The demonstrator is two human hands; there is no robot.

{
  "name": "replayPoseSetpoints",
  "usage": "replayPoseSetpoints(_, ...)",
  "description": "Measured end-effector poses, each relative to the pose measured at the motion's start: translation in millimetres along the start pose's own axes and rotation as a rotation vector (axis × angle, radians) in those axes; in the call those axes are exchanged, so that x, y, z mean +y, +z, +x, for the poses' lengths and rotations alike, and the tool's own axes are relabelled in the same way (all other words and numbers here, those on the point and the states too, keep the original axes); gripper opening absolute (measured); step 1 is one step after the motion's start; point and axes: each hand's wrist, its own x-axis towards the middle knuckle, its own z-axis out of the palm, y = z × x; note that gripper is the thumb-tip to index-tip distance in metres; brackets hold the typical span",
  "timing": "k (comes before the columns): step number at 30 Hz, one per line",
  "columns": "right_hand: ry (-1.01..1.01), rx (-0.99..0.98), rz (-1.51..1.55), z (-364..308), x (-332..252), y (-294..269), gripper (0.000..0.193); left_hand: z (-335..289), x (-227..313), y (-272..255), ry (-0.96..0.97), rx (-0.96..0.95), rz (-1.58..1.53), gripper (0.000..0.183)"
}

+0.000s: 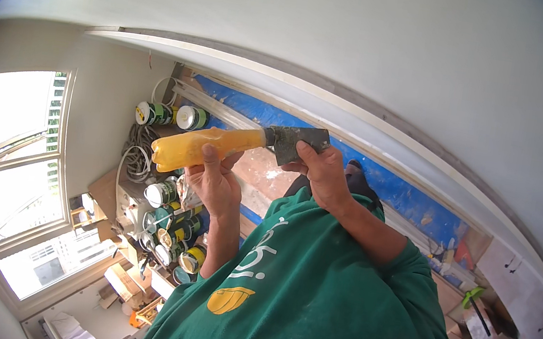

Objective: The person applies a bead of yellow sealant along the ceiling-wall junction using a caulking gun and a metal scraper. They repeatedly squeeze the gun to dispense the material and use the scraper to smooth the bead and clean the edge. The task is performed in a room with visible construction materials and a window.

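My left hand (pixel 216 186) is closed around the underside of a clear plastic bottle (pixel 237 141) of yellow-orange colour, its ribbed base toward the left. The bottle lies almost level in front of my chest. At its neck sits a dark grey, flat, roughly rectangular piece (pixel 296 138) with a worn surface; its exact kind cannot be made out. My right hand (pixel 327 176) pinches that piece, thumb on the face toward me and fingers behind it. The neck and the dark piece touch; how they are joined is hidden.
A long white ledge (pixel 245 64) runs along the wall ahead. Below lies blue sheeting (pixel 414 203) with pale strips on it. Paint buckets (pixel 159 193) and coiled hose (pixel 136 156) stand at the left, near a window (pixel 13 159). Boxes and clutter (pixel 489 332) are at the lower right.
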Motion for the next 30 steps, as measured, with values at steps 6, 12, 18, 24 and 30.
replayPoseSetpoints(6, 0.005, 0.027, -0.027, 2.8, 1.4, 2.0, 0.023, -0.3, -2.7, -1.4, -0.02, 0.043, 0.022, 0.027)
replayPoseSetpoints(12, -0.02, 0.039, -0.084, 6.4, 3.3, 4.2, 0.02, 3.8, -7.8, -7.0, -0.026, 0.035, 0.001, 0.026)
replayPoseSetpoints(18, -0.071, 0.06, -0.198, 8.5, 3.3, 10.7, 0.019, 10.0, -16.4, -14.2, -0.08, 0.075, -0.065, 0.025)
replayPoseSetpoints(24, -0.122, -0.096, -0.358, 9.7, -3.2, 14.9, 0.022, 19.8, -35.7, -20.5, -0.111, 0.192, 0.007, 0.029)
replayPoseSetpoints(30, -0.09, -0.154, -0.085, 16.3, -36.6, 51.4, 0.023, 21.9, -85.2, -61.4, -0.608, 0.209, -0.164, 0.044)
